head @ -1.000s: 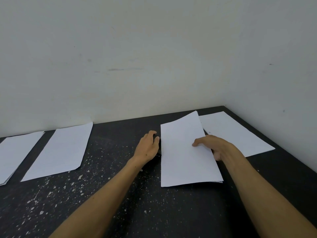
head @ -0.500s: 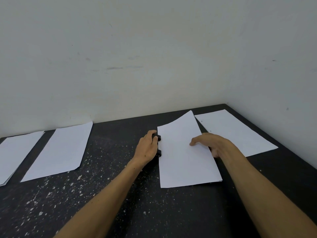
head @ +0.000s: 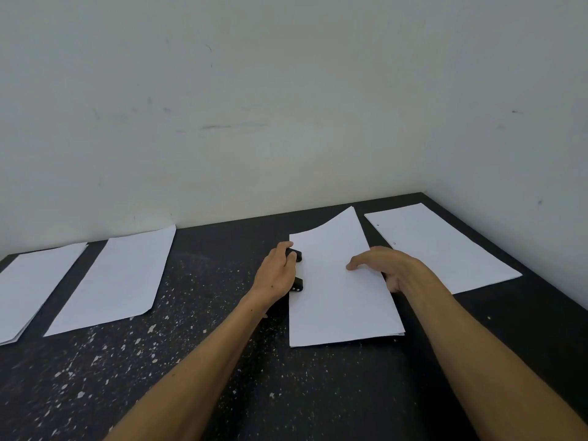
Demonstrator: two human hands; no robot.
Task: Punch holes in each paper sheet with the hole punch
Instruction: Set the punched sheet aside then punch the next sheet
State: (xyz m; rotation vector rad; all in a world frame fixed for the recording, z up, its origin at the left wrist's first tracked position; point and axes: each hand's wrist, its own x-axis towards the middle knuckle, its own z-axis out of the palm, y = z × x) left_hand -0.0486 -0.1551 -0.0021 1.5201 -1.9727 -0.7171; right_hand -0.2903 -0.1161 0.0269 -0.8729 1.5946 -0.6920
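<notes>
Centrally on the dark speckled tabletop (head: 222, 361), the left hand (head: 276, 276) curls over the black hole punch (head: 296, 271), pressing down on it at the left edge of a small paper stack (head: 337, 300). The right hand (head: 386, 268) rests on that stack, fingers loosely spread, grasping nothing. A punched sheet (head: 445, 246) lies to the right; two more sheets (head: 111, 278) lie far left.

We count four lots of paper (head: 337, 281) on the table (head: 222, 361): two on the left of the frame, one centre, one at right. Plus one black hole punch (head: 296, 268) and two hands.
</notes>
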